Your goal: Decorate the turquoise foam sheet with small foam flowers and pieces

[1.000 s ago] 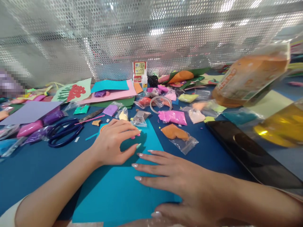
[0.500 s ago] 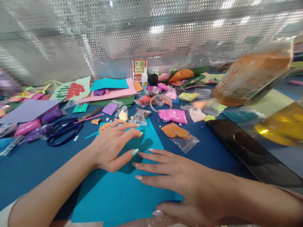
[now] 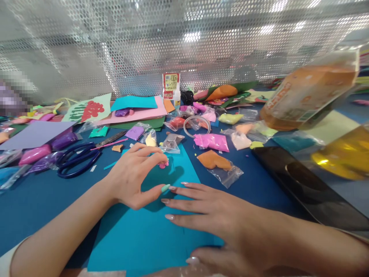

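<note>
My right hand [image 3: 219,211] lies flat with fingers spread on a sheet of bright blue paper [image 3: 144,242]. Over the upper part of the same sheet, my left hand [image 3: 135,173] arches palm down, its thumb apart from the bent fingers. The left thumb tip is close to the right fingertips. A small pink piece [image 3: 163,165] shows just below the left fingertips; whether they touch it I cannot tell. The left hand covers part of the sheet behind it.
Blue-handled scissors [image 3: 77,159] lie left. Bags of coloured clay, such as an orange one [image 3: 215,159], and a tape roll [image 3: 197,127] sit beyond the sheet. A black phone [image 3: 288,181] and a drink bottle [image 3: 308,96] are right. A perforated metal panel [image 3: 184,46] stands behind.
The left fingers have curled and shifted slightly, uncovering the pink piece and hiding a round orange piece seen before. The right hand stays in place.
</note>
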Demonstrator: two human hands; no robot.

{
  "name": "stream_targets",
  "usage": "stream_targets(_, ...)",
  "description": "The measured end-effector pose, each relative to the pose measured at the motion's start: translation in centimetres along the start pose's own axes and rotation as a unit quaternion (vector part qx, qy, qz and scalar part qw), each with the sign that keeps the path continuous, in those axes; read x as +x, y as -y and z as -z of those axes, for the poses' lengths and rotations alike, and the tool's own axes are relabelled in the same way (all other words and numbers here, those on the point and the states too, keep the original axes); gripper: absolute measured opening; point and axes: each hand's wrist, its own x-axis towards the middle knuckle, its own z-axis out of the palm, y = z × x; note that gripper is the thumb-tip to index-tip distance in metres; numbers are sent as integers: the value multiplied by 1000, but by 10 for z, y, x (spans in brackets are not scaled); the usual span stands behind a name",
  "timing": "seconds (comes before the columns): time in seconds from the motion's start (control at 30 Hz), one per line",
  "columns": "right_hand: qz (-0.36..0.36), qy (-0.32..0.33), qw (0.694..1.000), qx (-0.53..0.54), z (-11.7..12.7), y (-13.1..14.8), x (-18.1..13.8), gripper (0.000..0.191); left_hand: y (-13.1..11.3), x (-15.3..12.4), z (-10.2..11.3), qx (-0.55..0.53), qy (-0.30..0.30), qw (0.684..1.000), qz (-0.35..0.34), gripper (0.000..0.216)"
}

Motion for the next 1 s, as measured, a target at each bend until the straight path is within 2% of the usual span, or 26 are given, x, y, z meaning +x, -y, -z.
stream_targets(0.27,5,-19,1000,4,-3,0,-1,48,-4,-2,-3,-4,12,1000,3,36)
stream_targets(0.6,0,-7,1000,15,0,0,-1,48,-2,-7,-2,-28,89,995,43,48)
stream_targets(0.83,-3,-8,1000,13,1,0,1,47,-14,-2,-2,-19,69,995,71,40)
stream_targets(1.0,-9,-7,1000,-6,0,1,4,44,-13,-6,1,-43,55,995,74,37)
